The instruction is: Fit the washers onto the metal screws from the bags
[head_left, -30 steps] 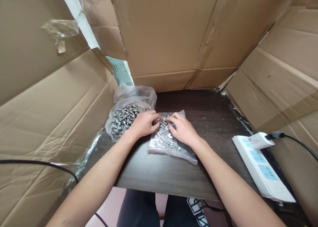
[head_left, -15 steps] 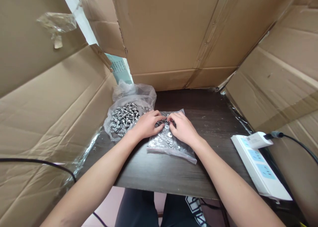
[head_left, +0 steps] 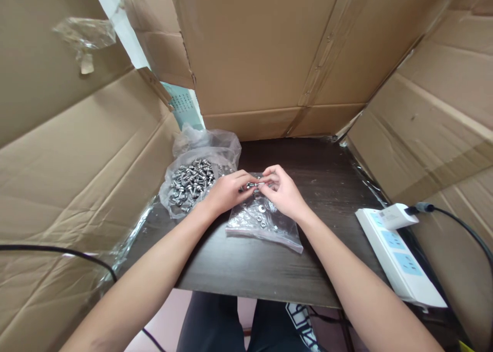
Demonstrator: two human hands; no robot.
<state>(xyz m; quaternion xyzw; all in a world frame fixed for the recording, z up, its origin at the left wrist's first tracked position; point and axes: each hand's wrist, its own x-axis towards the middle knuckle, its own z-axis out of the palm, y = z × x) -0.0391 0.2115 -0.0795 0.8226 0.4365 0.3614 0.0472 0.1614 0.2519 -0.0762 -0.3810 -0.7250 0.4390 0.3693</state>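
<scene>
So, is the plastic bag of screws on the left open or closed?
Open: the bag is spread wide, its screws lying uncovered.

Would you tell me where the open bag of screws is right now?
In the head view, the open bag of screws lies at the table's back-left, just left of the left hand and beside the flat plastic bag.

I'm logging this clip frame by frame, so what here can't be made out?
- Head view: small metal part between left hand and right hand; too small, fingers cover it.
- Screws in open bag: count blurred.
- Power strip: lower end hidden behind the right forearm.
</scene>
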